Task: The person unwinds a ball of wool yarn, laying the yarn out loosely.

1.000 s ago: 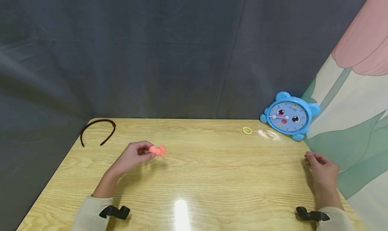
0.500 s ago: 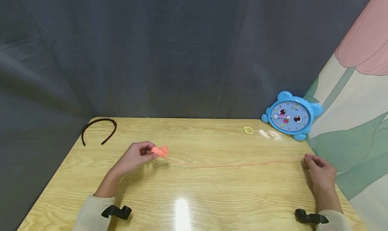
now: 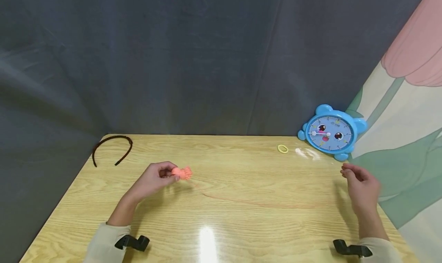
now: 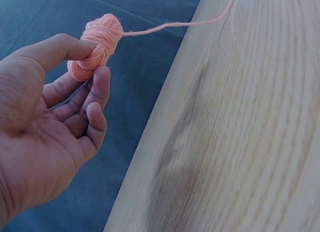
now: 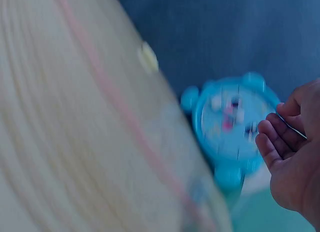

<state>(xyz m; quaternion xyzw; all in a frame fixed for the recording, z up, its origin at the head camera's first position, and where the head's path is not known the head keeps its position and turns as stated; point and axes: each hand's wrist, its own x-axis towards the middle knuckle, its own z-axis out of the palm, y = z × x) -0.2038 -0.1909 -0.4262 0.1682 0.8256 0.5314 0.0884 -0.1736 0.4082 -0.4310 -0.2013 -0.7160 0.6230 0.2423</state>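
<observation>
A small bundle of coral yarn (image 3: 182,173) is pinched between the thumb and fingers of my left hand (image 3: 152,180). The left wrist view shows the wound yarn (image 4: 102,39) upright at the fingertips, with a single strand (image 4: 172,25) running from it toward the table. That thin strand (image 3: 235,200) stretches rightward over the wood. Over the table's right side is my right hand (image 3: 364,188), fingers loosely bent, with no yarn visible in them. In the right wrist view the blurred strand (image 5: 131,123) passes well left of the hand (image 5: 300,157).
A blue bear-shaped clock (image 3: 329,133) stands at the table's back right corner. Left of it lies a yellow ring (image 3: 282,148). A dark headband (image 3: 114,137) lies at the back left of the wooden table (image 3: 207,152). Behind hangs a dark curtain (image 3: 193,63).
The strand that reached my right hand has dropped away from it and lies nearer the front. My right hand has moved slightly back and left. My left hand has barely moved.
</observation>
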